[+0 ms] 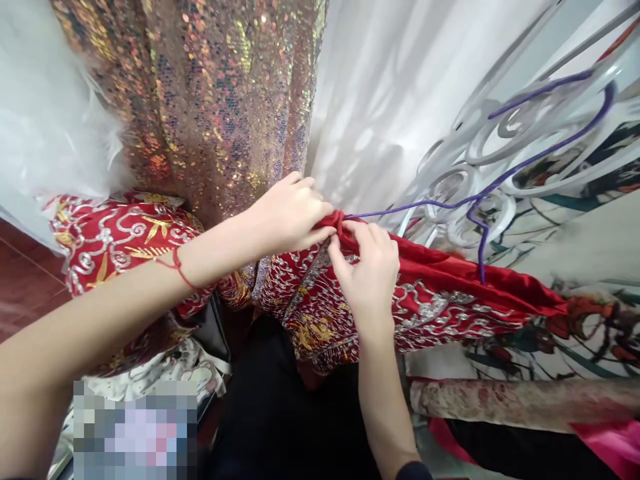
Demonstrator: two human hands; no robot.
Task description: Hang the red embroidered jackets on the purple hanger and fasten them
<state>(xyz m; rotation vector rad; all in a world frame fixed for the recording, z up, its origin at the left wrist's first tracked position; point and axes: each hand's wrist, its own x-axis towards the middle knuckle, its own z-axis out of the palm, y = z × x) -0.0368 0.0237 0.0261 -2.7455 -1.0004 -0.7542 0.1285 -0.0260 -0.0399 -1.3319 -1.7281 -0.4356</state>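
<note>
Red satin fabric (450, 270) with silver and gold embroidery stretches across the middle of the view. My left hand (293, 213), a thin red string bracelet (177, 260) near its wrist, pinches the gathered top edge of this fabric. Just right of it, the fingers of my right hand (369, 263) are closed on the same edge. Between the hands the red cloth is bunched in a small knot-like loop (339, 220). A purple cord (420, 203) runs from this bunch to the right. My fingertips partly hide how cord and cloth join.
At the right, a white metal scrollwork frame (453, 180) has the purple cord draped over it. Sequined cloth (225, 100) hangs behind my left hand, beside white curtain-like fabric (370, 80). White feathery material (55, 100) is at the left. A rolled patterned cloth (500, 403) lies lower right.
</note>
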